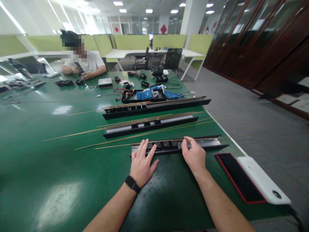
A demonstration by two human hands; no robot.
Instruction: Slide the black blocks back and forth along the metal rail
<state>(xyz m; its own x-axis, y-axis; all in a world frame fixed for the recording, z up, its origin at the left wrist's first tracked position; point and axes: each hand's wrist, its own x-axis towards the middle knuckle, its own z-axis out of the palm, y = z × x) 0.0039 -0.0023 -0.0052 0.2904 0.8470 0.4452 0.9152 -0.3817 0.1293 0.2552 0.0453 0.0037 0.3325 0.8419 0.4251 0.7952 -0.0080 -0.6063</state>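
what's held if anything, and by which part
The left hand, spread open, holds nothing; whether the right hand pinches the nearest thin rod cannot be told.

I see a phone (240,178) with a red edge beside a white gadget (263,180) on my green desk (101,193). Across it is a person (93,63) in a white shirt. I see black chairs (173,58) and brown cupboards (253,38) too.

Bright light, washed-out windows (84,22) upper left, lit ceiling panels (149,11), pale reflections on green table (96,170), stretched edges

The left hand (142,163) partly hides the nearest channel (169,151).
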